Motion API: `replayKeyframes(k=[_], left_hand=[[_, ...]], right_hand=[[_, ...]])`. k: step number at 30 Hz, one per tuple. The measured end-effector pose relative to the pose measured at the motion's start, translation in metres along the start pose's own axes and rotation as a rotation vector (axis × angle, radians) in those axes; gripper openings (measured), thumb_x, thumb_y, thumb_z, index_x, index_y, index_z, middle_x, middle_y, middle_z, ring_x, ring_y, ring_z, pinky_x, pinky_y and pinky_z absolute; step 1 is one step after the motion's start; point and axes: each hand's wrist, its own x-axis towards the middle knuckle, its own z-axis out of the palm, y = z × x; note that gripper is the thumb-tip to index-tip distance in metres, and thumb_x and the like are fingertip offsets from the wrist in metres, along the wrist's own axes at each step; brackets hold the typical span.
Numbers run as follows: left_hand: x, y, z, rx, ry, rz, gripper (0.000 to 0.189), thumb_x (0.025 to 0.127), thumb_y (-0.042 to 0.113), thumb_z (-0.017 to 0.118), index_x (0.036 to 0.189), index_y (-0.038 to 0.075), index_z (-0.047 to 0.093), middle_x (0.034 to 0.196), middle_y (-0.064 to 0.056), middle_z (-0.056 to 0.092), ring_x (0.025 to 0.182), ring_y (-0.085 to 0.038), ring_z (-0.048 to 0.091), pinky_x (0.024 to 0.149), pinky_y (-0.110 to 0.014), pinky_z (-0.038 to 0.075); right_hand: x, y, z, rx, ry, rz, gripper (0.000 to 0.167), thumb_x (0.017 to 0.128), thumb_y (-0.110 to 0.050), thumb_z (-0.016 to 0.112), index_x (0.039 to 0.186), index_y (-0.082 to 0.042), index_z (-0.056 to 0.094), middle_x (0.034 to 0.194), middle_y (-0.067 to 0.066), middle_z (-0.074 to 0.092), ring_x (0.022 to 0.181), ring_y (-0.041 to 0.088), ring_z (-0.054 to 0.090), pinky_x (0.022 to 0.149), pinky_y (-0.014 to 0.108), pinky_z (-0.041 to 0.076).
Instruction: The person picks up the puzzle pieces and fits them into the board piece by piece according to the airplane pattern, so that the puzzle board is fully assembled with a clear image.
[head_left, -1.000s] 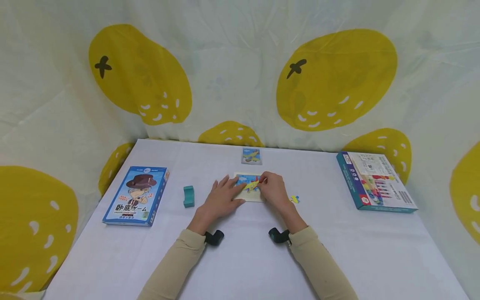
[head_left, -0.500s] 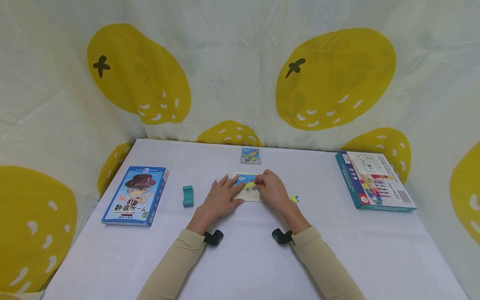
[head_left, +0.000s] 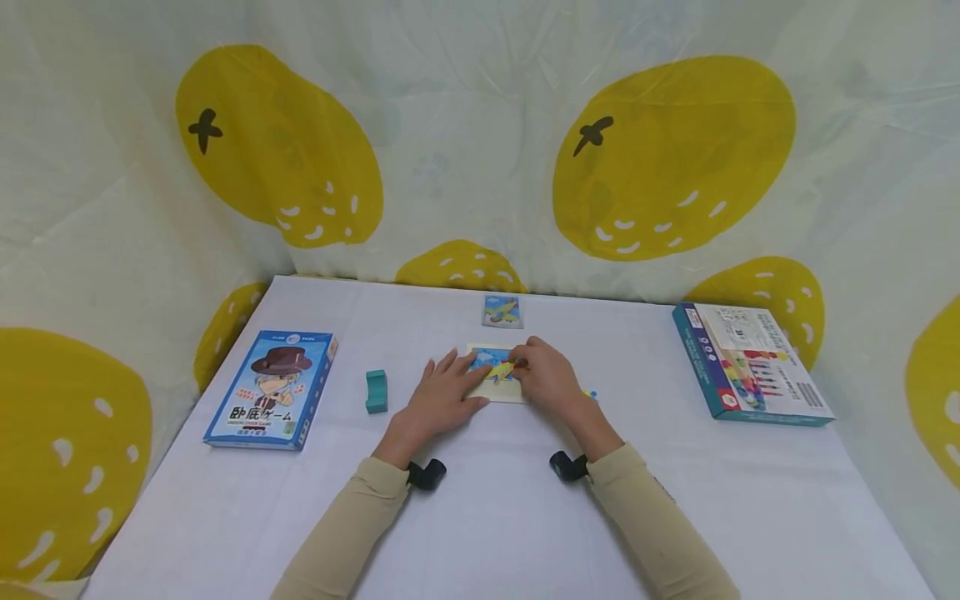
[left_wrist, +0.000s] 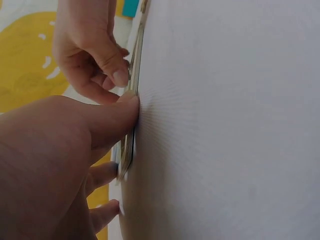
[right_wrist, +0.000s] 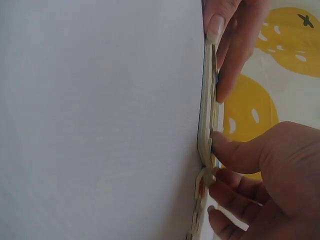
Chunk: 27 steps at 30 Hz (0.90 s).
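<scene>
A small jigsaw board [head_left: 506, 395] with a cream frame and a yellow airplane picture lies flat on the white table between both hands. My left hand [head_left: 441, 396] rests on its left side, fingers spread, thumb [left_wrist: 129, 102] at the near edge in the left wrist view. With curled fingers, my right hand [head_left: 549, 385] pinches a puzzle piece [head_left: 517, 365] over the board's right part; the fingertips hide most of it. Loose puzzle pieces [head_left: 592, 393] in yellow and blue lie right of the board, partly behind the right wrist.
A picture card [head_left: 502, 312] with the same airplane lies beyond the board. Left of the left hand stands a teal block [head_left: 377, 392]. A blue game box [head_left: 272, 392] is at the far left, a teal-edged box [head_left: 753, 362] at the right. A patterned cloth hangs behind.
The right hand has shifted slightly over the board's right part, its wrist moving right and now covering more of the loose pieces. The left hand has stayed in place.
</scene>
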Motion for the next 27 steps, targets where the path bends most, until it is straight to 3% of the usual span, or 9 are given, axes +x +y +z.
replayKeyframes(k=[5, 10, 15, 20, 27], left_hand=[[-0.001, -0.003, -0.003, -0.047, 0.0, 0.013, 0.058, 0.099, 0.046, 0.056, 0.152, 0.028, 0.041, 0.163, -0.005, 0.032, 0.154, -0.037, 0.02, 0.12, -0.067, 0.017], [-0.002, -0.009, -0.002, -0.086, 0.002, 0.031, 0.058, 0.099, 0.044, 0.057, 0.152, 0.027, 0.041, 0.164, -0.002, 0.031, 0.154, -0.033, 0.019, 0.122, -0.062, 0.016], [-0.005, -0.012, -0.002, -0.137, -0.015, 0.026, 0.056, 0.099, 0.037, 0.058, 0.152, 0.022, 0.043, 0.164, 0.0, 0.03, 0.155, -0.031, 0.018, 0.124, -0.056, 0.016], [-0.008, -0.012, -0.006, -0.181, -0.028, 0.026, 0.056, 0.099, 0.032, 0.059, 0.151, 0.019, 0.043, 0.164, 0.0, 0.031, 0.155, -0.03, 0.019, 0.125, -0.054, 0.017], [-0.009, -0.013, -0.006, -0.185, -0.021, 0.005, 0.054, 0.1, 0.031, 0.059, 0.151, 0.019, 0.045, 0.163, 0.001, 0.032, 0.155, -0.026, 0.02, 0.126, -0.048, 0.017]], right_hand=[[0.001, 0.004, -0.001, -0.018, 0.005, 0.026, 0.023, 0.086, -0.023, 0.078, 0.107, -0.015, 0.073, 0.095, 0.004, 0.058, 0.086, 0.022, 0.054, 0.069, 0.035, 0.047], [0.001, 0.011, -0.005, 0.105, -0.049, 0.055, 0.024, 0.09, -0.022, 0.074, 0.112, -0.014, 0.071, 0.098, 0.006, 0.057, 0.088, 0.021, 0.054, 0.075, 0.034, 0.047], [-0.001, 0.023, -0.012, 0.217, -0.089, 0.025, 0.022, 0.093, -0.01, 0.066, 0.115, -0.007, 0.069, 0.103, 0.009, 0.059, 0.094, 0.023, 0.056, 0.083, 0.037, 0.05], [-0.004, 0.031, -0.023, 0.228, -0.128, 0.02, 0.024, 0.092, -0.002, 0.059, 0.113, -0.006, 0.07, 0.105, 0.01, 0.061, 0.098, 0.025, 0.057, 0.089, 0.041, 0.051], [-0.012, 0.043, -0.037, 0.224, -0.169, 0.071, 0.022, 0.091, -0.004, 0.061, 0.11, -0.005, 0.071, 0.104, 0.011, 0.062, 0.097, 0.025, 0.057, 0.089, 0.042, 0.051]])
